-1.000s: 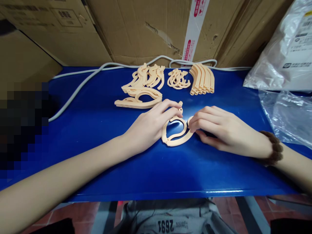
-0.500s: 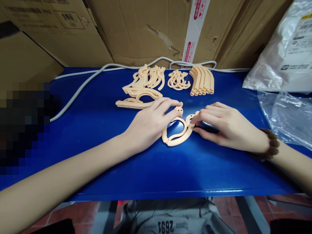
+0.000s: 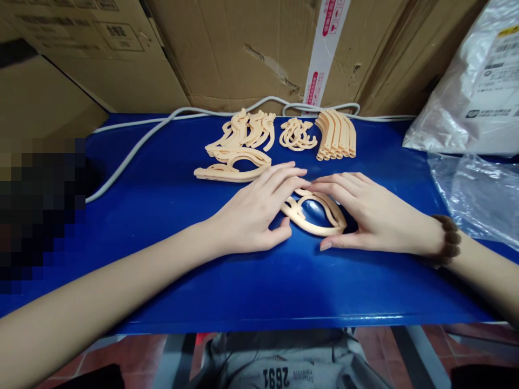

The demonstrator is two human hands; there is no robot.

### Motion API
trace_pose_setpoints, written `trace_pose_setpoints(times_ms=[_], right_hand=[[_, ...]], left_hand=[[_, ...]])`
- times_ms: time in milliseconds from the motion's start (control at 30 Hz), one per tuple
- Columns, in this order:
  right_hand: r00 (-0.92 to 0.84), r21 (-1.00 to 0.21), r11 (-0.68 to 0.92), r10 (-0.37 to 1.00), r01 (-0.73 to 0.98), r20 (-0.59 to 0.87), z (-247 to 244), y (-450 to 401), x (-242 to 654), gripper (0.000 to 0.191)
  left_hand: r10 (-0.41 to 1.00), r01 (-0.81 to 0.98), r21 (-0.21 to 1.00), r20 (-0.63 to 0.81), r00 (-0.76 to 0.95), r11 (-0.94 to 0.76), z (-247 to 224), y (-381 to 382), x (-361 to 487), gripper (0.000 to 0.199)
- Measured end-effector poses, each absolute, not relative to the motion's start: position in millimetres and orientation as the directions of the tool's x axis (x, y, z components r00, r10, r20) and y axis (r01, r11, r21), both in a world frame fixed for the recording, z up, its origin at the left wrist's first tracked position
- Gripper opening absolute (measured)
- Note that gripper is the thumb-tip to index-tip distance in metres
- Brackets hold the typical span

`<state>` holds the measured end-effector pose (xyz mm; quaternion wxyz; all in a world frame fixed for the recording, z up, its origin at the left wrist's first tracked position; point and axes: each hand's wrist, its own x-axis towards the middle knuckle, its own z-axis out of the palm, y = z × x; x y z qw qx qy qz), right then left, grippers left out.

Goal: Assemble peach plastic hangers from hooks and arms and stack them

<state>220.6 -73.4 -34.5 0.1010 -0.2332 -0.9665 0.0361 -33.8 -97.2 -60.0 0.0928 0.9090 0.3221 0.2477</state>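
Note:
Between my two hands a beige plastic folding hanger (image 3: pixel 315 230), made of curved jointed pieces, lies on the blue table (image 3: pixel 259 286). My left hand (image 3: pixel 259 208) curls over its left end, thumb at the near side and fingers across the top, hiding that end. Around the right end bends my right hand (image 3: pixel 360 213), its thumb along the near edge and fingertips at the far edge. Both hands are closed on the piece. Just beyond my left fingers lie folded hangers (image 3: pixel 227 174) of the same beige plastic, stacked flat.
Farther back are a pile of curved arm pieces (image 3: pixel 239 129), small loose hooks (image 3: pixel 298 134) and a row of curved pieces (image 3: pixel 336 135). A white cable (image 3: pixel 138 151) runs behind them, before cardboard boxes (image 3: pixel 227 54). A clear plastic bag (image 3: pixel 458 102) sits at the right.
The hanger has turned round on the table: its pointed joined end has swung from the left, near side to the right, under my right hand. My left thumb now shows at the near side.

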Motion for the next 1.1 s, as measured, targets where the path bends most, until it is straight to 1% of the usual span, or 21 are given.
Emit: trace_pose_setpoints(times_ms=[67,100,233,300,367,433,500,567,600,633,667,767,833,900,933,1100], right_hand=[[-0.884,-0.145,0.898,0.436,0.416,0.169,-36.4,-74.0,219.8,0.082],[-0.890,-0.157,0.900,0.428,0.406,0.156,-37.2,-74.9,219.2,0.078],[-0.911,-0.180,0.908,0.400,0.379,0.100,-38.0,-80.9,215.7,0.061],[-0.913,-0.187,0.912,0.390,0.365,0.119,-36.2,-83.2,214.1,0.059],[-0.903,-0.190,0.910,0.400,0.369,0.160,-33.2,-83.9,213.4,0.057],[-0.868,-0.186,0.891,0.449,0.415,0.212,-29.9,-83.0,214.2,0.053],[-0.799,-0.184,0.843,0.538,0.506,0.268,-27.0,-81.2,216.1,0.047],[-0.707,-0.210,0.769,0.639,0.604,0.304,-24.6,-79.6,218.0,0.043],[-0.662,-0.249,0.727,0.686,0.640,0.301,-23.4,-79.1,218.5,0.041],[-0.622,-0.314,0.681,0.732,0.662,0.278,-22.2,-78.8,218.8,0.039],[-0.584,-0.405,0.626,0.776,0.666,0.238,-20.9,-78.8,218.6,0.038],[-0.501,-0.722,0.375,0.864,0.581,0.046,-17.0,-79.5,216.6,0.035],[-0.481,-0.844,0.202,0.874,0.497,-0.074,-15.5,-79.4,215.6,0.034],[-0.488,-0.894,0.095,0.860,0.439,-0.149,-15.8,-78.5,216.0,0.032],[-0.496,-0.905,0.066,0.852,0.421,-0.169,-16.4,-77.8,216.5,0.031],[-0.503,-0.916,0.054,0.848,0.397,-0.168,-20.2,-76.1,219.2,0.027]], left_hand=[[0.633,0.519,0.366,0.385,0.671,-0.772,-61.2,-97.8,-33.2,0.060],[0.633,0.508,0.383,0.384,0.672,-0.771,-62.2,-97.8,-33.0,0.065],[0.628,0.482,0.415,0.373,0.683,-0.771,-66.2,-97.5,-32.1,0.097],[0.635,0.492,0.415,0.367,0.679,-0.766,-67.4,-98.1,-31.7,0.105],[0.641,0.503,0.408,0.367,0.674,-0.762,-67.8,-99.1,-31.5,0.109],[0.649,0.518,0.398,0.363,0.669,-0.757,-67.2,-100.4,-31.6,0.110],[0.661,0.544,0.379,0.361,0.658,-0.749,-65.9,-101.5,-31.8,0.107],[0.670,0.570,0.352,0.375,0.641,-0.743,-64.0,-102.4,-31.9,0.104],[0.667,0.576,0.337,0.395,0.632,-0.745,-62.8,-102.8,-31.9,0.102],[0.659,0.579,0.319,0.424,0.621,-0.750,-61.5,-103.1,-31.8,0.100],[0.647,0.580,0.298,0.456,0.611,-0.758,-60.2,-103.4,-31.8,0.098],[0.595,0.584,0.218,0.540,0.596,-0.782,-56.5,-104.3,-31.8,0.092],[0.570,0.584,0.180,0.561,0.600,-0.791,-55.0,-105.0,-31.8,0.090],[0.561,0.583,0.166,0.566,0.604,-0.795,-54.3,-105.4,-32.0,0.090],[0.561,0.583,0.165,0.566,0.604,-0.795,-54.3,-105.5,-32.1,0.090],[0.562,0.579,0.171,0.562,0.608,-0.797,-54.5,-105.0,-33.0,0.090]])
